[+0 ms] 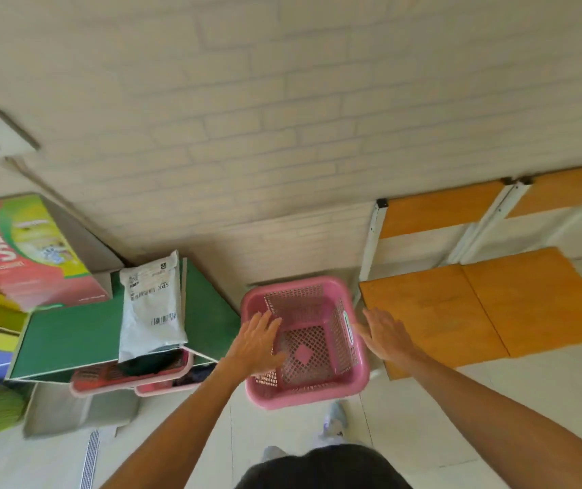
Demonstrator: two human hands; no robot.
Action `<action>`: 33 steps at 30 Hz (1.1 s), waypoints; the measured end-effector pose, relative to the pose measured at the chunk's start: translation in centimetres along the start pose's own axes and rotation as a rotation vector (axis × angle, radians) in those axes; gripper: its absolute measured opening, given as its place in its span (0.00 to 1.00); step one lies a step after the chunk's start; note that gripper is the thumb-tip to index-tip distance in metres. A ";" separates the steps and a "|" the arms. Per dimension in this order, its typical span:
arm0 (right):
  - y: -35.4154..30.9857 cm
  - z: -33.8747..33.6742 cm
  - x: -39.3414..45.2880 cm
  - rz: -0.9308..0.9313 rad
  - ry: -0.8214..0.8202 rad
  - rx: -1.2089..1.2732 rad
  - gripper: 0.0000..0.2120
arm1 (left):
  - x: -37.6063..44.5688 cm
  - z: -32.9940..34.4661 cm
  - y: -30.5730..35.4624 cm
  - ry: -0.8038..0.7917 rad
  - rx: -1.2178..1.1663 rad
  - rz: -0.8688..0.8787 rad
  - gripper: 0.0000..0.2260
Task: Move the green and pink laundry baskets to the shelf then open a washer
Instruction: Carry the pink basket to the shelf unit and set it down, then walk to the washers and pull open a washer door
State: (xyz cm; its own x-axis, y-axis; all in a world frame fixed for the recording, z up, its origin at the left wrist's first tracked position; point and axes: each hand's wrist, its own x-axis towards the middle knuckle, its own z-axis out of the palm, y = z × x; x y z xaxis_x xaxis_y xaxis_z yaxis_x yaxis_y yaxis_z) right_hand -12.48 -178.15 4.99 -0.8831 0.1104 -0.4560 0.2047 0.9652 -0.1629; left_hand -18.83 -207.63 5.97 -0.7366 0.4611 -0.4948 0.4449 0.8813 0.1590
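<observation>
Pale brick wall (282,118) behind, tiled floor (494,400) below. Orange-boarded shelf (487,305) right, open floor gap beside. Green table (70,333) left, white parcel (151,305) on top. Pink laundry basket (305,395) on floor between the two, empty, near wall. Left hand (257,344) over left rim, right hand (386,335) just beside right rim; fingers apart, gripping nothing.

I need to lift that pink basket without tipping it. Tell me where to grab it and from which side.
Grip the pink basket by its thick solid rim, on the two opposite sides, coming down from above. The left hand and right hand, both open, already flank it. The walls are thin lattice, likely poorer to hold; the rim is smooth and wide, and a two-sided hold should keep it level.
</observation>
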 end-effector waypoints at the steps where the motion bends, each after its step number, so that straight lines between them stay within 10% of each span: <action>1: -0.1 -0.4 -1.2 0.027 -0.010 0.021 0.30 | -0.2 -0.5 0.8 0.000 0.021 0.019 0.38; 33: 25.6 5.0 -41.1 0.618 0.177 0.305 0.27 | -6.3 1.3 39.8 -0.019 0.384 0.656 0.30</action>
State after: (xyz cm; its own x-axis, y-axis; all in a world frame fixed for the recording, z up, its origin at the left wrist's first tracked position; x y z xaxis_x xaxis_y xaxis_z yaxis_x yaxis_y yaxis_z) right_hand 31.16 -159.11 15.20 -0.6174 0.6777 -0.3994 0.7762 0.6073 -0.1695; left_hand 4.23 -175.58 14.33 -0.2530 0.8733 -0.4163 0.9372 0.3280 0.1186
